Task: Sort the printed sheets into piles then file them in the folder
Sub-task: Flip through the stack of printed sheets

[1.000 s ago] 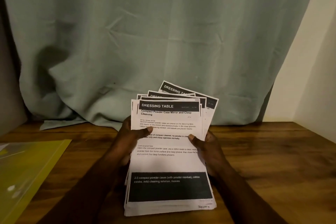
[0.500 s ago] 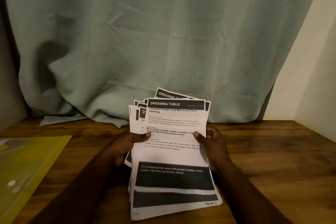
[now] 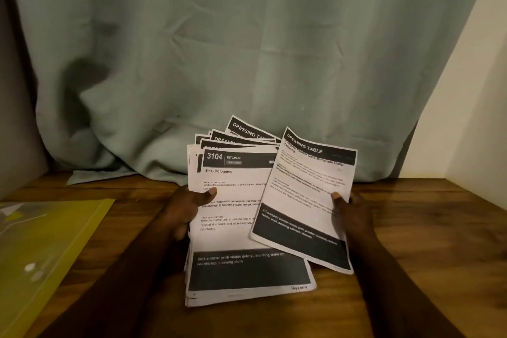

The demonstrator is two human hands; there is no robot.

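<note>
A pale green curtain [image 3: 247,49] hangs behind the far edge of the wooden table [image 3: 428,228]. A yellow folder [image 3: 41,250] lies at the table's left edge. Near the middle of the near edge, a fanned stack of printed sheets [image 3: 233,239] is gripped by the left hand [image 3: 183,208], thumb on a "KITCHEN" page. The right hand [image 3: 354,217] pinches one tilted "DRESSING TABLE" sheet [image 3: 304,200], which overlaps the stack's right side.

My left grip [image 3: 186,208] holds the fanned stack [image 3: 233,239], thumb on its top KITCHEN page. My right grip [image 3: 354,217] pinches one DRESSING TABLE sheet [image 3: 307,200], which is tilted and overlaps the stack's right edge. Yellow folder [image 3: 41,255] lies on the surface [image 3: 425,241], well left of my left grip. Curtain [image 3: 247,49] hangs beyond both.
</note>
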